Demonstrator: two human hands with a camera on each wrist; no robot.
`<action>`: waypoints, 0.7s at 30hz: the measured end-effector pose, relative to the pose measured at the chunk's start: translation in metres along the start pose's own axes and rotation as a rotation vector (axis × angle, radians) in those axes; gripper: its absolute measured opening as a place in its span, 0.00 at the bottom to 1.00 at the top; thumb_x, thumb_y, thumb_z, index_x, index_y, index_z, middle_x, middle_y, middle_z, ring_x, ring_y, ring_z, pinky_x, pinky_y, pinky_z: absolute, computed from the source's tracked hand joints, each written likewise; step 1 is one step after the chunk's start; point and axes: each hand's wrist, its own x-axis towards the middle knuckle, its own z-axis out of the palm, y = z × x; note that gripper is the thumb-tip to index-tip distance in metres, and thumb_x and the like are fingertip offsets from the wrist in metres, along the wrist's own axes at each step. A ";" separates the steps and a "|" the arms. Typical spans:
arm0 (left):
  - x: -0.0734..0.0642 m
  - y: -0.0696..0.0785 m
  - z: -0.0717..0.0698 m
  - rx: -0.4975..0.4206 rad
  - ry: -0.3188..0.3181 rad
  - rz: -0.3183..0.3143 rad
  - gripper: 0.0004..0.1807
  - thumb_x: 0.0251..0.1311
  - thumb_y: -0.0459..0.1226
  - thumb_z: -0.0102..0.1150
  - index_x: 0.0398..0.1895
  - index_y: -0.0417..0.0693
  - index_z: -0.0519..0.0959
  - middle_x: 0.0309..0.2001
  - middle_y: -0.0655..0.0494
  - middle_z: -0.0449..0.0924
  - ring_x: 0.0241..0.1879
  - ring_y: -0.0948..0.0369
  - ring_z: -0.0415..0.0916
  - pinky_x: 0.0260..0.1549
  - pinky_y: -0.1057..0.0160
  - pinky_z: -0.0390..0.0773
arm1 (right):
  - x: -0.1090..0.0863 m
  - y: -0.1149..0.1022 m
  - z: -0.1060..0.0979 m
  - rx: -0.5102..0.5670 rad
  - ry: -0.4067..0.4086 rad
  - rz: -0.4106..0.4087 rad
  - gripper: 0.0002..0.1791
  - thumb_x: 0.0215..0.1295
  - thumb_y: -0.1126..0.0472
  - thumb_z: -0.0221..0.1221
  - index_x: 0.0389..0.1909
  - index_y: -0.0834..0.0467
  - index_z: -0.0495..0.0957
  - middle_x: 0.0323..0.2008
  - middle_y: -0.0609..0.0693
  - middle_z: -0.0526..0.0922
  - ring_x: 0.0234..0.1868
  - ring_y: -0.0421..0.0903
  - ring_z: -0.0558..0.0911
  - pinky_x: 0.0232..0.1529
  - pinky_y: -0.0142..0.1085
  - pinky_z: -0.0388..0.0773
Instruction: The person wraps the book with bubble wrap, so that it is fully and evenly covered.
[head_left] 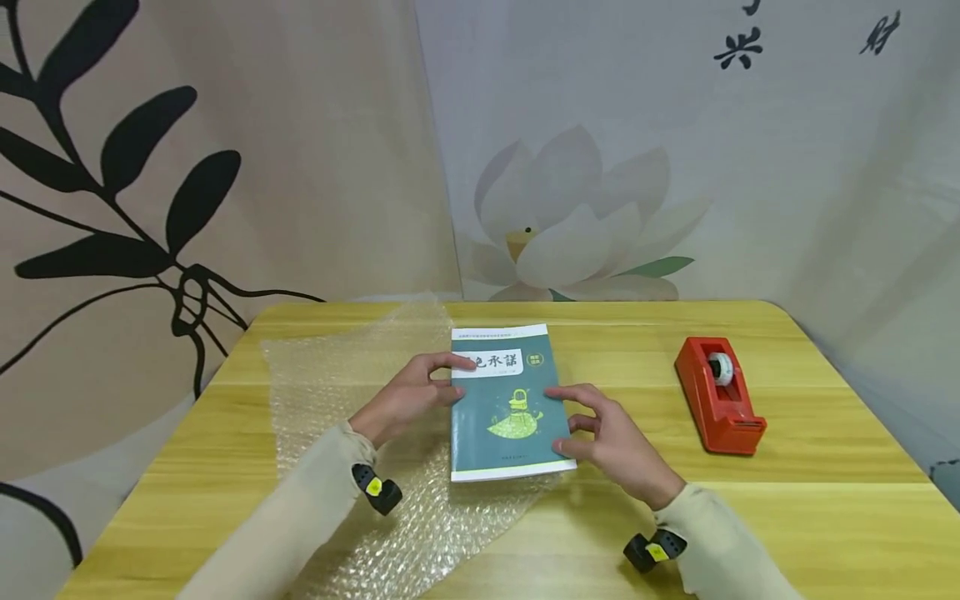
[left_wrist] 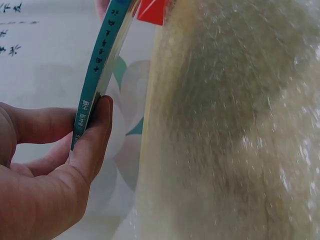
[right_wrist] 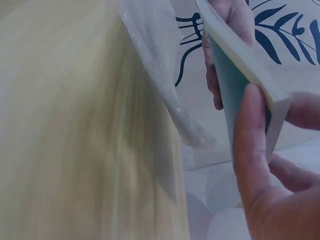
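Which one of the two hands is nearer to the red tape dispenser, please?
The right hand, which grips the book on the side facing the red tape dispenser; the left hand grips the opposite side, farther away.

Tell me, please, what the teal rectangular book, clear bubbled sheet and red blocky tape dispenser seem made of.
Teal rectangular book: paper, smoothly finished, judging by pale page edges.
Clear bubbled sheet: glossy plastic, given its transparent bubbles and glints.
Red blocky tape dispenser: probably hard plastic; smooth faces look moulded.

Both hands (head_left: 408,393) (head_left: 622,443) in pinch grips
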 end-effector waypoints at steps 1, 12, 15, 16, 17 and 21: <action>0.000 -0.001 -0.001 0.002 0.007 -0.006 0.22 0.67 0.28 0.55 0.63 0.48 0.75 0.76 0.49 0.60 0.66 0.49 0.74 0.62 0.54 0.77 | 0.001 0.000 0.002 0.001 0.000 -0.007 0.35 0.62 0.71 0.63 0.70 0.58 0.67 0.70 0.60 0.64 0.41 0.45 0.77 0.37 0.30 0.81; -0.012 -0.018 -0.017 0.000 0.038 0.008 0.23 0.67 0.29 0.55 0.65 0.44 0.70 0.73 0.44 0.61 0.67 0.45 0.72 0.60 0.52 0.78 | 0.010 -0.002 0.020 0.005 -0.043 -0.022 0.35 0.61 0.71 0.63 0.71 0.61 0.67 0.71 0.60 0.64 0.39 0.44 0.79 0.33 0.31 0.80; -0.014 -0.021 -0.021 0.003 0.058 0.016 0.23 0.68 0.28 0.54 0.65 0.42 0.69 0.72 0.42 0.61 0.65 0.46 0.73 0.59 0.55 0.79 | 0.013 -0.003 0.025 0.003 -0.052 -0.020 0.35 0.61 0.70 0.63 0.71 0.60 0.67 0.71 0.59 0.64 0.40 0.45 0.79 0.33 0.32 0.80; -0.014 -0.022 -0.022 0.000 0.070 0.014 0.23 0.67 0.28 0.54 0.66 0.42 0.70 0.72 0.41 0.61 0.64 0.46 0.74 0.58 0.56 0.79 | 0.014 -0.003 0.026 0.001 -0.055 -0.016 0.35 0.61 0.70 0.64 0.71 0.60 0.67 0.71 0.59 0.64 0.40 0.45 0.79 0.33 0.32 0.80; -0.015 -0.023 -0.024 -0.002 0.080 0.012 0.23 0.67 0.28 0.55 0.66 0.42 0.70 0.72 0.41 0.61 0.63 0.47 0.74 0.57 0.57 0.79 | 0.016 -0.004 0.028 0.000 -0.057 -0.012 0.35 0.61 0.70 0.64 0.71 0.59 0.67 0.71 0.58 0.64 0.41 0.45 0.78 0.34 0.32 0.80; -0.017 -0.027 -0.028 -0.011 0.109 0.009 0.24 0.67 0.28 0.56 0.66 0.41 0.70 0.71 0.39 0.61 0.57 0.52 0.78 0.53 0.60 0.80 | 0.019 -0.005 0.034 -0.005 -0.066 0.002 0.36 0.60 0.70 0.64 0.71 0.59 0.67 0.70 0.58 0.65 0.42 0.46 0.78 0.36 0.32 0.81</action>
